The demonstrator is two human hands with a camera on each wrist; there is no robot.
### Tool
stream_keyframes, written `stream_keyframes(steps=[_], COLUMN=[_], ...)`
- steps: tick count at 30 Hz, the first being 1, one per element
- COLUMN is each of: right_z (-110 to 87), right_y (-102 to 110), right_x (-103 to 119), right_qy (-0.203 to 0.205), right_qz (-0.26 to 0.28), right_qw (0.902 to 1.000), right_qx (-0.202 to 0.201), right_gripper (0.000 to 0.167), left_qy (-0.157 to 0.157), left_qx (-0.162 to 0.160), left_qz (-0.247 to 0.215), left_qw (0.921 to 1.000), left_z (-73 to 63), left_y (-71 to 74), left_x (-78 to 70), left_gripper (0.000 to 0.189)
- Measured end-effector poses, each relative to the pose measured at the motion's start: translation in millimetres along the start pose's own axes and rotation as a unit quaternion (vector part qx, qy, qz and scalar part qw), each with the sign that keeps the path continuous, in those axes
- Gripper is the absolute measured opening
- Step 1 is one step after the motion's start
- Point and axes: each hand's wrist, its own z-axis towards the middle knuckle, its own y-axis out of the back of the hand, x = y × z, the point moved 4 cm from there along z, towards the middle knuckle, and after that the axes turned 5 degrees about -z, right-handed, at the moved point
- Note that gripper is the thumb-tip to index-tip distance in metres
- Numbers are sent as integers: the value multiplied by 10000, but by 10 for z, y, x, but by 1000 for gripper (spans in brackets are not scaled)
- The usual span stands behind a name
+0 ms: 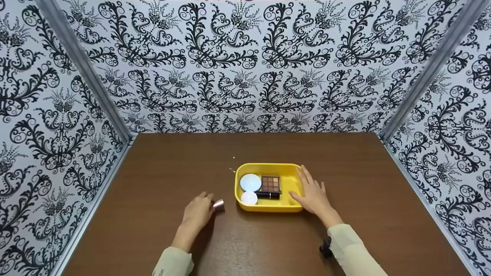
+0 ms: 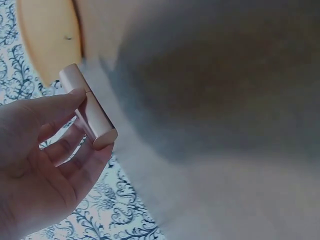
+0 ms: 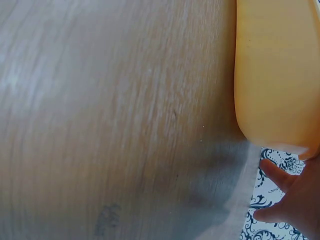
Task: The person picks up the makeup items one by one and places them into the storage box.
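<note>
My left hand (image 1: 198, 210) pinches a shiny rose-gold lipstick tube (image 2: 90, 107) between thumb and fingers, left of a yellow tray (image 1: 268, 208). The tube looks capped, with a seam near its middle. At the tray's right end, my right hand (image 1: 315, 196) lies spread over the rim, fingers extended and thumb toward the inside. In the right wrist view a few of its fingers (image 3: 280, 212) stick out past the tray's yellow wall (image 3: 275, 75). Inside the tray sit a light blue round container (image 1: 250, 182), a smaller white round one (image 1: 249, 198), an eyeshadow palette (image 1: 271, 184) and a black tube (image 1: 268, 195).
Beneath everything is a brown wooden table (image 1: 172, 161). Walls with black scroll patterns (image 1: 238, 76) close it in at the back and both sides, with grey metal strips at the corners. A small dark object (image 1: 326, 247) is by the right sleeve.
</note>
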Motion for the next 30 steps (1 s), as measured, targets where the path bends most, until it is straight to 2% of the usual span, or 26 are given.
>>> stream_keyframes(steps=[6,12,22,30], right_z=[4,-2,-6,1], right_y=[1,-8,-1,3], right_x=[-11,-10,1,10], right_qy=[-2,8,-14,-17], right_qz=[-12,73,120,111], right_qw=[10000,10000,9999,9999], right_qx=[-17,-59,-21,-22], right_gripper=[88,88,88,88], left_qy=[-218,-487,-852,-1096], left_qx=[-436,-727,-756,-493], left_qz=[-141,-214,-420,-444], left_qw=[9987,9959,9926,9918], left_z=[84,175,304,375], left_y=[186,308,362,249], left_x=[-141,-346,-749,-1068], left_gripper=[18,16,17,20])
